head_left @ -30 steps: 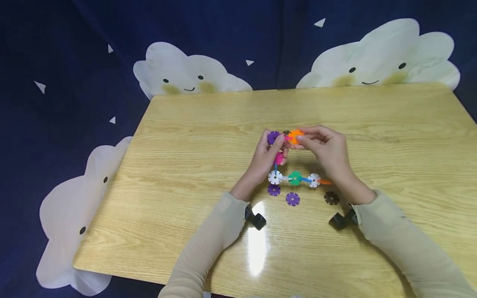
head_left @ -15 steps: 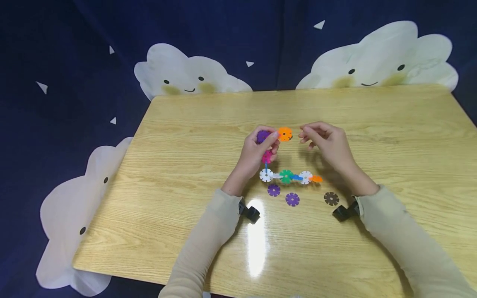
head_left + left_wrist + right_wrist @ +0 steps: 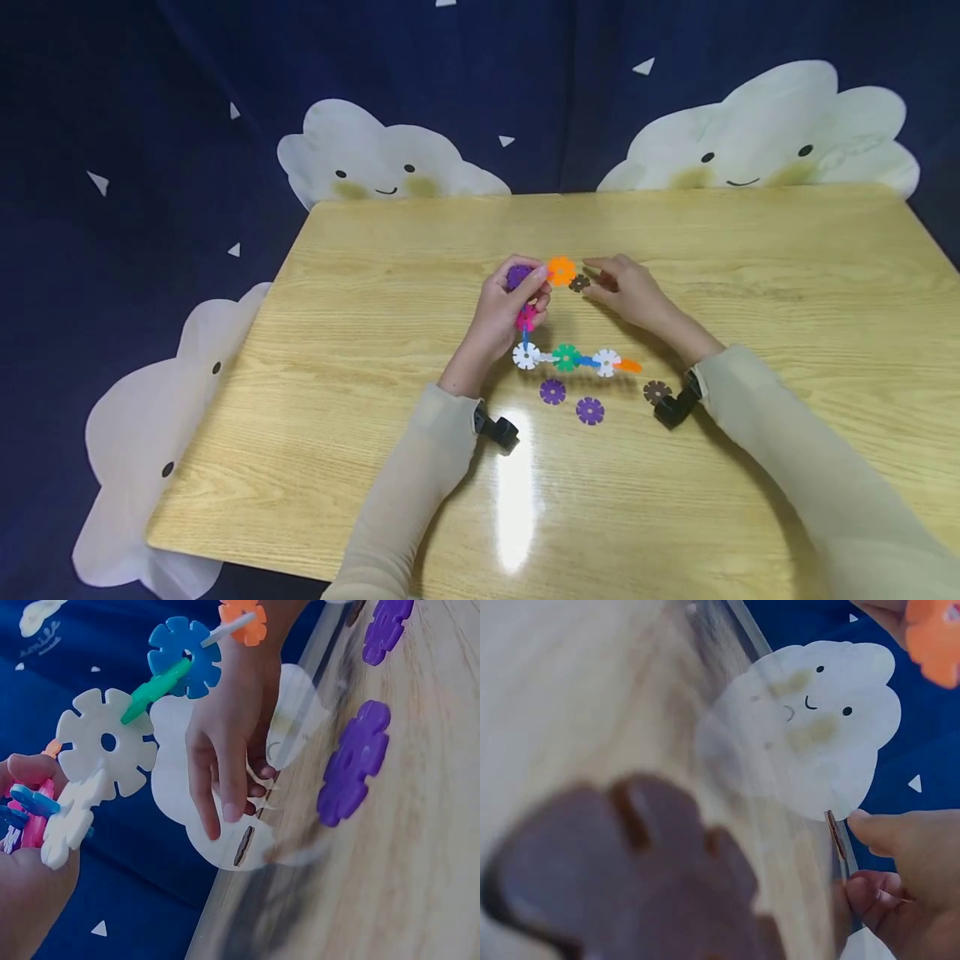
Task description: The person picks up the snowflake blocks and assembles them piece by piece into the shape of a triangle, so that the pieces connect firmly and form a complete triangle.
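Nearer than the green disc (image 3: pixel 566 357), two purple discs (image 3: pixel 590 411) lie on the table (image 3: pixel 337 333), and to its right a dark brown disc (image 3: pixel 656 390), partly hidden by the black wrist camera (image 3: pixel 675 410). The green disc belongs to a raised chain of linked discs (image 3: pixel 526 356). Beyond the green disc to the left, the left hand (image 3: pixel 498 308) pinches this chain between thumb and fingers. Beyond it to the right, the right hand (image 3: pixel 632 293) is released, thumb and forefinger parted just beside a second brown disc (image 3: pixel 580 283); I cannot tell whether they touch it. The far orange disc (image 3: pixel 561 271) of the chain is straight beyond the green disc
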A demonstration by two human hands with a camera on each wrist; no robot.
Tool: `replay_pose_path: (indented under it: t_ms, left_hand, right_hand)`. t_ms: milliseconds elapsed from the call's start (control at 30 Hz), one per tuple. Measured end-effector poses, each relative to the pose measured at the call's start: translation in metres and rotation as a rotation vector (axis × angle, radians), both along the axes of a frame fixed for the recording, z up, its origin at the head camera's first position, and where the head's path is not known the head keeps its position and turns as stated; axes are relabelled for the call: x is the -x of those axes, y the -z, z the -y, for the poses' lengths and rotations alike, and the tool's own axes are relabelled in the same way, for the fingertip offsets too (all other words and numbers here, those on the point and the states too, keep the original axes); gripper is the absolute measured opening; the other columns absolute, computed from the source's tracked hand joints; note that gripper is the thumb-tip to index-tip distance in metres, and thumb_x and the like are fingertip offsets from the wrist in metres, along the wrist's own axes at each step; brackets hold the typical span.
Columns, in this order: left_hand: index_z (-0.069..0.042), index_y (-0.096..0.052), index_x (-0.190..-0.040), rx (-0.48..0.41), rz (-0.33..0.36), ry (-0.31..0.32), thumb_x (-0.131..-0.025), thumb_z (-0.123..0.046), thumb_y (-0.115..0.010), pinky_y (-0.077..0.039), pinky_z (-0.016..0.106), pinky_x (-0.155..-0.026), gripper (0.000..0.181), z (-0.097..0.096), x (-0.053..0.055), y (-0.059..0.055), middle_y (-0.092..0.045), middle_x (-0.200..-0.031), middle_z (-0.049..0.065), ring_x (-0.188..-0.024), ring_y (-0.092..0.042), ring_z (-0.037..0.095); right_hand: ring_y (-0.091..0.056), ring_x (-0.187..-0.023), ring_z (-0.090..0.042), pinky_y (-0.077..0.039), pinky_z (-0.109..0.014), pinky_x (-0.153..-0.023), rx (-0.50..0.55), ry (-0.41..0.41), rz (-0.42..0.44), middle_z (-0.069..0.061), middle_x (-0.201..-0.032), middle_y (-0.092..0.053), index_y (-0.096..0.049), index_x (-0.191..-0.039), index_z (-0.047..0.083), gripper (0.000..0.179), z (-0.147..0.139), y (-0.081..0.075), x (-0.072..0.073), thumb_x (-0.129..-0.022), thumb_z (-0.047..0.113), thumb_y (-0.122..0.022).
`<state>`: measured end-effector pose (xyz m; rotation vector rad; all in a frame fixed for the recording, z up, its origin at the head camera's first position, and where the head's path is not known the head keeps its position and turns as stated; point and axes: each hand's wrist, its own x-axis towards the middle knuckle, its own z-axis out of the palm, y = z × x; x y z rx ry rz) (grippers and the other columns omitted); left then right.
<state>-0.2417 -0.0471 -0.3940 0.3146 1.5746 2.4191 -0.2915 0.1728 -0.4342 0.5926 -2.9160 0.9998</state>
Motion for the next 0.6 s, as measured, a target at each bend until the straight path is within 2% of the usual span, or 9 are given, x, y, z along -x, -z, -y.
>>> replay_pose_path:
  t_ms: [133, 233, 333, 433, 500, 600]
  left_hand:
    - [-0.014, -0.058, -0.099, 0.006, 0.015, 0.004, -0.1, -0.011, -0.052, -0.041, 0.017, -0.045, 0.006, -0.001, -0.001, 0.0, -0.06, -0.077, -0.002, -0.056, -0.049, 0.008]
    - [-0.013, -0.058, -0.101, 0.006, 0.027, 0.004, -0.1, -0.012, -0.053, -0.042, 0.016, -0.045, 0.005, -0.003, -0.002, 0.002, -0.059, -0.077, -0.002, -0.056, -0.049, 0.008]
    - [-0.011, -0.058, -0.102, 0.011, 0.037, 0.003, -0.1, -0.012, -0.054, -0.042, 0.016, -0.046, 0.005, -0.005, -0.002, 0.002, -0.058, -0.077, -0.001, -0.056, -0.049, 0.008]
    - [-0.009, -0.058, -0.104, 0.022, 0.039, 0.004, -0.1, -0.012, -0.054, -0.043, 0.017, -0.046, 0.006, -0.006, -0.002, 0.003, -0.057, -0.077, 0.0, -0.056, -0.049, 0.008]
    - [-0.008, -0.058, -0.105, 0.031, 0.041, 0.004, -0.1, -0.012, -0.054, -0.043, 0.017, -0.046, 0.008, -0.006, -0.002, 0.004, -0.057, -0.076, 0.0, -0.056, -0.049, 0.009]
    - [-0.006, -0.058, -0.106, 0.049, 0.042, 0.012, -0.1, -0.012, -0.055, -0.043, 0.018, -0.047, 0.01, -0.006, -0.002, 0.006, -0.058, -0.075, 0.0, -0.056, -0.049, 0.009]
  right_hand:
    - [-0.046, -0.073, -0.024, -0.039, -0.032, -0.062, -0.106, -0.031, -0.014, -0.017, -0.092, -0.052, -0.057, -0.134, 0.001, 0.042, 0.006, 0.003, 0.003, -0.097, 0.02, -0.062]
    - [-0.047, -0.077, -0.027, -0.04, -0.034, -0.066, -0.097, -0.03, 0.014, -0.019, -0.094, -0.051, -0.061, -0.125, -0.003, 0.035, 0.007, 0.004, 0.001, -0.096, 0.017, -0.063]
    - [-0.044, -0.084, -0.028, -0.038, -0.034, -0.071, -0.014, -0.014, 0.061, -0.02, -0.096, -0.05, -0.06, -0.116, -0.006, 0.03, 0.006, 0.004, -0.002, -0.093, 0.012, -0.066]
    - [-0.045, -0.083, -0.024, -0.038, -0.028, -0.07, 0.062, 0.014, 0.091, -0.021, -0.096, -0.053, -0.057, -0.111, -0.006, 0.028, 0.002, 0.002, -0.007, -0.089, 0.007, -0.068]
    - [-0.052, -0.078, -0.019, -0.044, -0.021, -0.066, 0.12, 0.046, 0.118, -0.021, -0.096, -0.059, -0.056, -0.11, -0.004, 0.025, -0.001, 0.001, -0.013, -0.089, 0.006, -0.068]
    - [-0.062, -0.069, -0.01, -0.055, -0.018, -0.062, 0.296, 0.099, 0.2, -0.016, -0.092, -0.068, -0.058, -0.112, -0.004, 0.024, -0.005, -0.003, -0.023, -0.092, 0.006, -0.066]
